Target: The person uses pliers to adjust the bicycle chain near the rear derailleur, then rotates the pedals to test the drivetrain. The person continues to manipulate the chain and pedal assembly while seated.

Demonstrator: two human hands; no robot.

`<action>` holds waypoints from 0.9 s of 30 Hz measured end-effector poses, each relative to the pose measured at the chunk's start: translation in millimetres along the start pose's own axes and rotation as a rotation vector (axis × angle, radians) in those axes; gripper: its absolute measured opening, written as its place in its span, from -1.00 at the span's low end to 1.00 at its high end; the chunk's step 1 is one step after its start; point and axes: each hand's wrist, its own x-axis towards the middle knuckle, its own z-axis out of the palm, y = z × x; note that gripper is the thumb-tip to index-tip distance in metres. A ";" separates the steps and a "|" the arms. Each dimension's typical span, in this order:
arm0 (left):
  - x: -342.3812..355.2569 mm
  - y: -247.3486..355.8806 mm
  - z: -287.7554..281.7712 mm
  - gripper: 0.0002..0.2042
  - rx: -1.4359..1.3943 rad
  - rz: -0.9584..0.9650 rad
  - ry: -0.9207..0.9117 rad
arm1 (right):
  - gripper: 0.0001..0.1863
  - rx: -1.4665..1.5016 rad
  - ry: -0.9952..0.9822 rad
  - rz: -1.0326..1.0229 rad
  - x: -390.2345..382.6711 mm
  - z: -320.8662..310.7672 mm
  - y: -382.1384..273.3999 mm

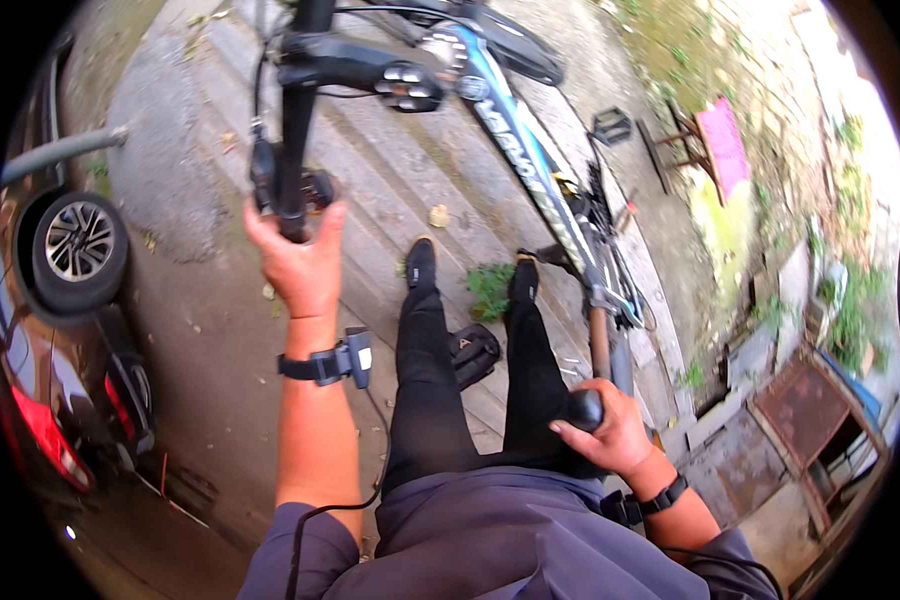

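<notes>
Black bar (pixel 295 130) clasped at its end by the left hand (pixel 302 262), a knob (pixel 585 409) by the right hand (pixel 620 430), the bike (pixel 515 150), ahead and rightward, could topple should either hold slip.

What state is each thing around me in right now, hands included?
Left hand: closed on the handlebar.
Right hand: closed around a rounded black part.
Bicycle: both hands on it; lean unclear.
Left wrist strap: fastened.
Right wrist strap: fastened.
Pink-topped stool: seems upright.
Car: partly visible; whether moving, unclear.
</notes>
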 end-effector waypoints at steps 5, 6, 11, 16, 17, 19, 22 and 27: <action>2.9 -12.9 6.9 0.00 -0.002 0.097 0.052 | -0.49 0.033 0.023 -0.053 -1.2 -2.6 4.3; 3.2 -11.7 6.9 -0.01 0.017 0.089 0.034 | -0.50 0.044 0.017 -0.060 -1.8 -3.4 4.4; 4.3 -6.4 6.2 -0.09 0.087 0.059 -0.001 | -0.50 0.057 0.039 -0.067 -4.7 -4.0 7.7; 3.1 -3.4 7.0 -0.10 0.117 0.053 0.011 | -0.50 0.083 0.060 -0.094 -6.9 -12.8 16.5; 2.3 -0.4 8.1 -0.10 0.128 0.064 0.017 | -0.50 0.082 0.056 -0.098 -7.0 -14.7 18.1; 2.6 0.9 8.7 -0.09 0.148 0.088 0.030 | -0.49 0.090 0.052 -0.094 -8.7 -15.7 23.2; 0.4 4.6 6.1 -0.11 0.182 0.134 0.038 | -0.49 0.085 0.042 -0.080 -11.3 -20.7 26.6; -6.3 23.7 7.1 -0.13 0.249 0.136 0.047 | -0.48 0.071 0.066 -0.091 -15.8 -24.3 34.5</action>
